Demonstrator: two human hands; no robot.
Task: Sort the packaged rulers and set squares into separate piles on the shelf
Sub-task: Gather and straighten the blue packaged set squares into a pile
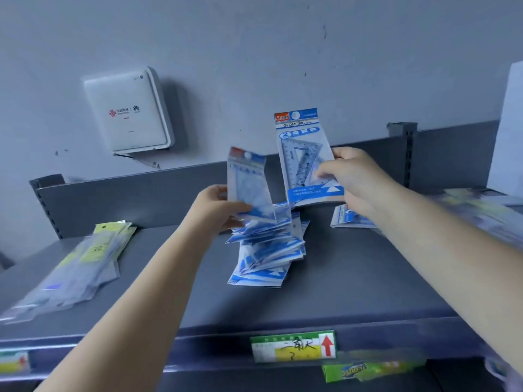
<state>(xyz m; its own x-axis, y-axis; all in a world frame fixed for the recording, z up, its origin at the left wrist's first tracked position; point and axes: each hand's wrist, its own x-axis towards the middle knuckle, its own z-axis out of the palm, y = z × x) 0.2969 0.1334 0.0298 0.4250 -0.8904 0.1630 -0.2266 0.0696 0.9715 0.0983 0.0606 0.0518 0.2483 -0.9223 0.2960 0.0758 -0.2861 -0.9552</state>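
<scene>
Set-square packets: two blue-and-white packets are held up above the shelf, one in each hand.
Right packet: upright, front facing the camera, header printed "GEOMETRIC", clear set squares visible through the plastic.
Right hand: grips the right packet at its lower right edge, thumb on the front and fingers curled behind it.
Left packet: blurred, tilted slightly, lower than the right packet and just to its left; the two packets are apart.
Left hand: holds the left packet at its lower left corner, thumb across the front and fingers behind.
Middle pile: a loose, fanned heap of the same blue-and-white packets lying on the shelf directly beneath the left packet.
Back pile: a few more blue-and-white packets flat on the shelf, partly hidden behind the right wrist.
Ruler packets: long clear packets with yellow-green headers, stacked at the left end of the shelf, well apart from the middle pile.
Right-end packets: blurred packets with yellow-green print at the far right of the shelf; their kind cannot be told.
Shelf edge: a green and yellow price label with handwriting and a red arrow sits on the front lip.
Wall: a white box with small logos hangs on the grey wall above the shelf's back panel.
</scene>
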